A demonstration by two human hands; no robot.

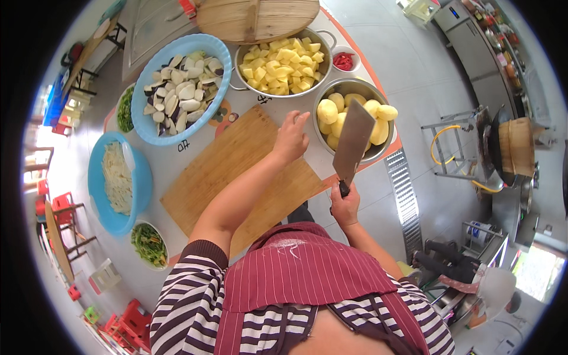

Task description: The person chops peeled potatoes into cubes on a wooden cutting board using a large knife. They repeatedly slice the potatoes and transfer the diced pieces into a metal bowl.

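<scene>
My right hand (345, 204) grips the black handle of a broad cleaver (354, 140), its blade tilted up in front of a steel bowl (317, 128) of whole peeled potatoes (327, 111). Over the far right part of the wooden cutting board (222, 177) is my left hand (291, 137), fingers apart and holding nothing. Cut potato chunks (284, 66) fill a two-handled steel pot (290, 96) beyond the board. To its left, a light blue basin (138, 106) contains cut eggplant pieces (177, 95). Whether my left hand touches the board cannot be told.
A wooden lid (284, 17) overlaps the pot's far rim. Red peppers (343, 61) lie in a small bowl; another blue basin (144, 177) holds pale shreds. Bowls of chopped greens (148, 246) stand at left. A person (470, 275) is at the lower right, beyond a floor drain (401, 195).
</scene>
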